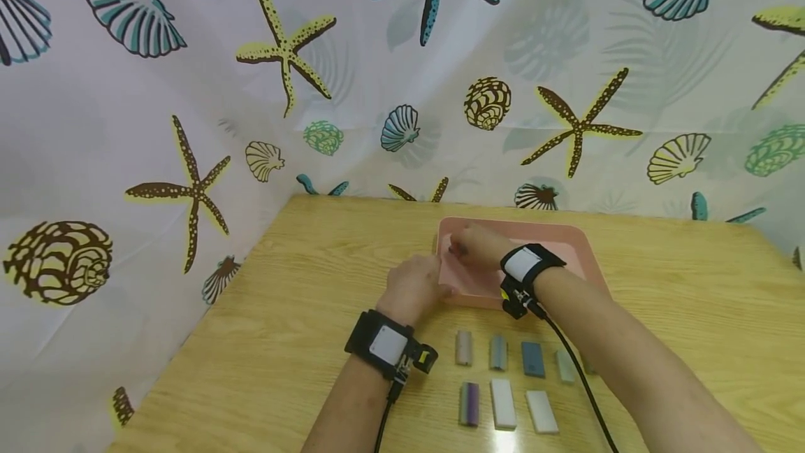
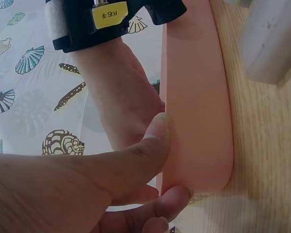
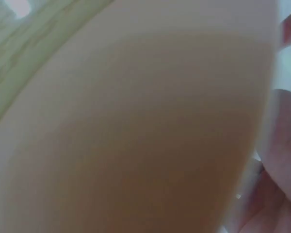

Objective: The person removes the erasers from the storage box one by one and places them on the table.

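Note:
A pink plastic tray (image 1: pixel 465 300) sits on the wooden table. My left hand (image 1: pixel 411 285) is at its near left corner; in the left wrist view the thumb (image 2: pixel 157 131) lies against the wall at the rim and the other fingers wrap the corner. My right hand (image 1: pixel 481 247) reaches over the front wall into the tray, its fingers bent down near the left inner side. A small dark patch shows by those fingertips, but I cannot tell whether they hold something. The tray wall (image 3: pixel 160 121) fills most of the right wrist view and hides the fingertips.
Small rectangular blocks lie in two rows before the tray, among them a blue one (image 1: pixel 532 359), a striped one (image 1: pixel 469 404) and white ones (image 1: pixel 503 404). A black cable (image 1: pixel 581 376) trails from the right wrist. A shell-print curtain (image 1: pixel 377 75) hangs behind the table.

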The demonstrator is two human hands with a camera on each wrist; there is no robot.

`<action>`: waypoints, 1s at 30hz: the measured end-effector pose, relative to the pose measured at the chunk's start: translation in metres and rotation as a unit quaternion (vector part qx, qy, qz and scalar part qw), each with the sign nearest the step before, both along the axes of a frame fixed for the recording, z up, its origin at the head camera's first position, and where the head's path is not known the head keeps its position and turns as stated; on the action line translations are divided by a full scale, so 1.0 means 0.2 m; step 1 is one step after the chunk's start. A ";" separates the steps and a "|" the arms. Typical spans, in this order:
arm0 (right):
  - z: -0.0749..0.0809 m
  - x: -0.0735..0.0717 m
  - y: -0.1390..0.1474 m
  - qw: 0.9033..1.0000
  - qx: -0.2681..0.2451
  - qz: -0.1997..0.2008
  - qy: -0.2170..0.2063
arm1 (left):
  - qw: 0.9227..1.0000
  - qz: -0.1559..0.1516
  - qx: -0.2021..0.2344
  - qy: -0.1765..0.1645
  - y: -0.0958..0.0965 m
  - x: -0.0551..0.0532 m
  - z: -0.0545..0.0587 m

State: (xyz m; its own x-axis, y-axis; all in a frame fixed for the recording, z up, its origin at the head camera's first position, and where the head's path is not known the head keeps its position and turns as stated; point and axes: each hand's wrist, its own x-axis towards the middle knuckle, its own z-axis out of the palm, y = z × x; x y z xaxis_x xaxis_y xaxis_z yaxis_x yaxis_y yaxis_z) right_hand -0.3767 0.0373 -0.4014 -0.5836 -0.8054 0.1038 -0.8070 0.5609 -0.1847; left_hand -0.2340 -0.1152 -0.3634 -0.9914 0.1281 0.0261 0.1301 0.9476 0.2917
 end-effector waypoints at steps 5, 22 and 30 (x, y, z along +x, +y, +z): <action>0.04 0.08 0.05 1.000 -0.009 0.005 0.014 | 1.000 0.005 0.006 -0.005 0.01 0.00 0.00; 0.18 0.28 0.20 0.999 -0.043 -0.004 0.028 | 1.000 0.009 0.013 -0.010 0.01 0.00 -0.01; 0.22 0.35 0.24 0.997 -0.047 0.027 0.046 | 1.000 0.001 0.004 -0.005 0.02 -0.01 -0.01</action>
